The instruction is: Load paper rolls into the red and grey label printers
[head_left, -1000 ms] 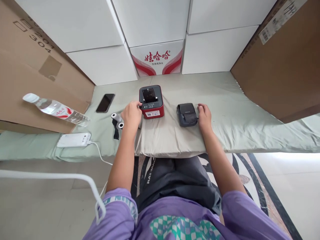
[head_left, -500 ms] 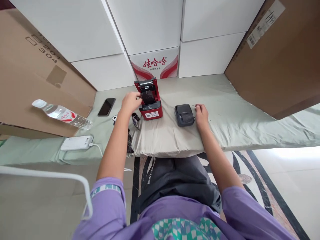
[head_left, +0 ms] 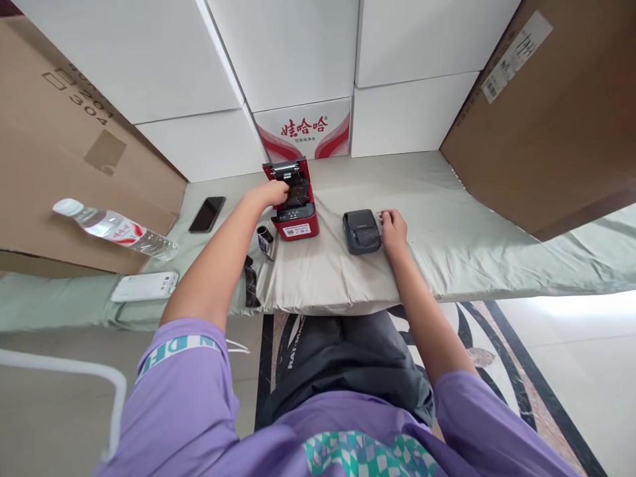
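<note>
The tips of the left fingers [head_left: 281,191] are hidden inside the open red printer [head_left: 294,214]. Its front label [head_left: 297,230] has print too small for reading. The right cardboard carton [head_left: 556,132] is cut by the edge.

raised lid [head_left: 287,169] behind, gap beside red printer [head_left: 298,224]

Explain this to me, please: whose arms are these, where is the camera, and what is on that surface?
No robot here: these are a person's own two bare hands, seen by a camera worn on their head, looking forward and down. The left hand reaches into a red machine whose lid stands open; I can't tell whether it grips anything. The right hand is right beside a small black device; whether they touch is unclear. The cloth-covered surface also bears a phone, a water bottle and a white power bank. White boxes stand behind, with brown cartons on either side.
</note>
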Motion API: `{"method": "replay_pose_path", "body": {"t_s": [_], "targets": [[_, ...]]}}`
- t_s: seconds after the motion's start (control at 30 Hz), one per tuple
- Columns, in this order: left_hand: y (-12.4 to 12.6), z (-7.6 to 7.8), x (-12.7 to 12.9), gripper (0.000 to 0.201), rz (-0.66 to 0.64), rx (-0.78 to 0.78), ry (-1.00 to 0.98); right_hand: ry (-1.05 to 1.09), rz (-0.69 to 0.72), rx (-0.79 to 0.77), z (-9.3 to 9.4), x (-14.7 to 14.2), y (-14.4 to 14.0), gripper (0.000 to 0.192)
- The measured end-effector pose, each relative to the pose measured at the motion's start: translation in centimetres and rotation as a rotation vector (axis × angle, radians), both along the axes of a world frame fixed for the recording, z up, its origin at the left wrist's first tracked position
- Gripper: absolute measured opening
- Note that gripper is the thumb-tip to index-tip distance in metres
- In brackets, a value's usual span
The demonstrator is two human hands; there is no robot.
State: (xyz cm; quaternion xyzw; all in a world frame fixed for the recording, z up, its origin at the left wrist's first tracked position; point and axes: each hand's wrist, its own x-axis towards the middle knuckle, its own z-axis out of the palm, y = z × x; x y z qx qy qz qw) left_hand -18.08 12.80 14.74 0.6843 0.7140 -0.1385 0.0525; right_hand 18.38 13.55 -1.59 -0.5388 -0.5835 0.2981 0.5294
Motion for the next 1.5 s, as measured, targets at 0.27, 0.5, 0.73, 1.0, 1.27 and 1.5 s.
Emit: {"method": "replay_pose_path", "body": {"t_s": [0.27,0.5,0.73,1.0,1.27,1.5], "targets": [[-0.5,0.2,0.8,0.055,-0.045,-0.112,0.050,0.001,0.008,-0.022,0.3,-0.1,-0.2,0.032],[-4.1,2.6,-0.7,0.037,-0.041,0.155,-0.442,0.006,0.020,-0.037,0.4,-0.1,-0.1,0.031],[-13.6,8.1,-5.3,0.041,0.192,0.368,-0.846,0.001,0.032,-0.008,-0.4,0.0,0.6,0.032],[-19.0,2.9,-16.4,0.027,0.455,0.068,-0.122,-0.024,0.035,0.003,-0.3,0.1,0.7,0.030],[-19.0,-1.6,-16.9,0.041,0.541,-0.034,-0.106,-0.036,0.037,0.001,-0.2,0.1,0.6,0.028],[-16.6,3.9,-11.5,0.034,0.560,-0.115,-0.328,-0.032,0.032,0.002,-0.3,0.2,0.8,0.028]]}}
